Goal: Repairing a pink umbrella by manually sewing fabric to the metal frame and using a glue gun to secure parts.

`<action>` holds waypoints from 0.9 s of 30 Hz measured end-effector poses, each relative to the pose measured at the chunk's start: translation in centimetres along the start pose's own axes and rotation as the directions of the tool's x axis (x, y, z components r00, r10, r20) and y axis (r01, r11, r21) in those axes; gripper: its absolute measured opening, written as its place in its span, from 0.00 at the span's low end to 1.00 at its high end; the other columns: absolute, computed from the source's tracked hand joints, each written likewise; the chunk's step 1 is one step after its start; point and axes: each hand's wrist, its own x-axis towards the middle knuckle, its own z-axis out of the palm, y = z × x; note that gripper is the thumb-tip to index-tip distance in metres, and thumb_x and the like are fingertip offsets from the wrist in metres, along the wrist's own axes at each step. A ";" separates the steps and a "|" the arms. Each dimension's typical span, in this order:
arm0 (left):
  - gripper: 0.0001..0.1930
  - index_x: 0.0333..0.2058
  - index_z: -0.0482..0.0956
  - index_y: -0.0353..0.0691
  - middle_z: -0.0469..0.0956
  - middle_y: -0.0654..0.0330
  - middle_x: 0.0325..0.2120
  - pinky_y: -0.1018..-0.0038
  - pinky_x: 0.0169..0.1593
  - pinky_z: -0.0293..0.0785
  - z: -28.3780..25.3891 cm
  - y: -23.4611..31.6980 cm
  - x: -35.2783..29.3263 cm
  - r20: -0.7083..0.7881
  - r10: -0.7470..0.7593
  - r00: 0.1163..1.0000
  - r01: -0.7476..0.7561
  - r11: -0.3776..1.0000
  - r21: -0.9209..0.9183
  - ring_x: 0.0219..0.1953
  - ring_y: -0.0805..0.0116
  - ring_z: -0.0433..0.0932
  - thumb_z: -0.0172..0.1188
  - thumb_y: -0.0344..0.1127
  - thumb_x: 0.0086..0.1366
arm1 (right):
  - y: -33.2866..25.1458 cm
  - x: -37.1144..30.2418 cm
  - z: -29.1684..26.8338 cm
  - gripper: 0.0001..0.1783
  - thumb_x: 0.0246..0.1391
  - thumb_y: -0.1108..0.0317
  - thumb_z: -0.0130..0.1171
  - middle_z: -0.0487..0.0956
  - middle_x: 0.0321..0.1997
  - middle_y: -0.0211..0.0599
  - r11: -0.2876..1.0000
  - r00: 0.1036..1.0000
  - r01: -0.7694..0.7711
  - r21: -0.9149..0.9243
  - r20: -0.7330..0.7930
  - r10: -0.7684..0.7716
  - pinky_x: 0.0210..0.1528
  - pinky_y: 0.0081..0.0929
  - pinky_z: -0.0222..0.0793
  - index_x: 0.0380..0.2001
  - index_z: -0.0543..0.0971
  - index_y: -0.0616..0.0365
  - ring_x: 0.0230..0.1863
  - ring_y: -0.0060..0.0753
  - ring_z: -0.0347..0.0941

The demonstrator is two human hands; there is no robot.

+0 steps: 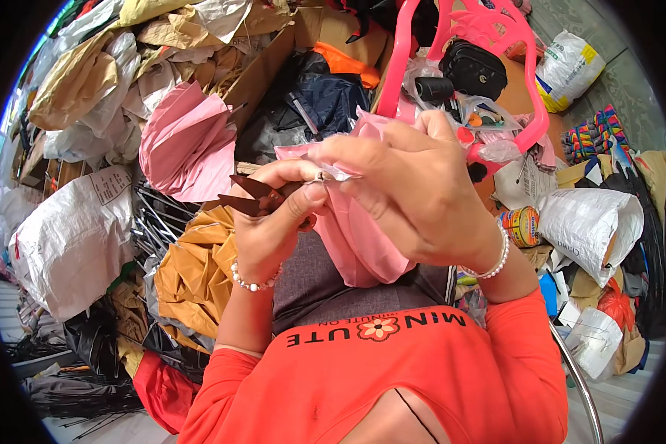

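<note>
Pink cloth [359, 248] hangs over my lap, with its upper edge bunched between my hands. My left hand [274, 222] is closed, thumb and forefinger pinching the cloth's edge at a small metallic bit. Dark brown snips [250, 198] also lie in that hand, their pointed blades sticking out to the left. My right hand [425, 185] is closed close against the left fingertips, its forefinger blurred by motion. A thin, pale, pointed piece shows by its thumb, but what it grips is too small to make out.
A bundle of pink cloth [189, 144] and brownish-yellow cloth [196, 259] lie at left, near thin metal rods [155, 214]. Ahead, a pink plastic chair [534, 122] bears a black pouch [473, 66] and a dark thread spool [433, 89]. White sacks [592, 222] stand at right.
</note>
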 end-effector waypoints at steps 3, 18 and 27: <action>0.09 0.42 0.82 0.30 0.83 0.62 0.31 0.86 0.30 0.70 0.1 -0.1 0.0 0.015 -0.015 1.000 0.015 1.000 -0.012 0.28 0.81 0.77 0.67 0.25 0.64 | 0.6 0.6 -0.2 0.13 0.59 0.71 0.59 0.78 0.28 0.24 0.982 0.993 -0.108 0.154 -0.018 0.112 0.38 0.33 0.55 0.48 0.79 0.53 0.26 0.31 0.66; 0.12 0.45 0.80 0.31 0.83 0.62 0.32 0.85 0.29 0.71 0.8 -0.4 0.1 -0.040 -0.046 0.998 0.043 0.996 -0.073 0.30 0.79 0.81 0.67 0.26 0.65 | 0.8 0.0 0.4 0.06 0.54 0.72 0.63 0.81 0.30 0.25 0.993 0.998 0.026 0.117 -0.064 -0.018 0.36 0.31 0.52 0.36 0.82 0.53 0.28 0.28 0.68; 0.10 0.46 0.81 0.32 0.83 0.63 0.31 0.85 0.27 0.68 0.7 -0.5 -0.3 0.004 0.150 0.989 -0.150 0.989 0.010 0.27 0.81 0.78 0.66 0.25 0.66 | -0.3 0.2 -0.5 0.08 0.52 0.72 0.64 0.79 0.28 0.25 0.998 1.000 0.003 0.070 -0.002 -0.003 0.39 0.34 0.52 0.37 0.82 0.52 0.29 0.31 0.69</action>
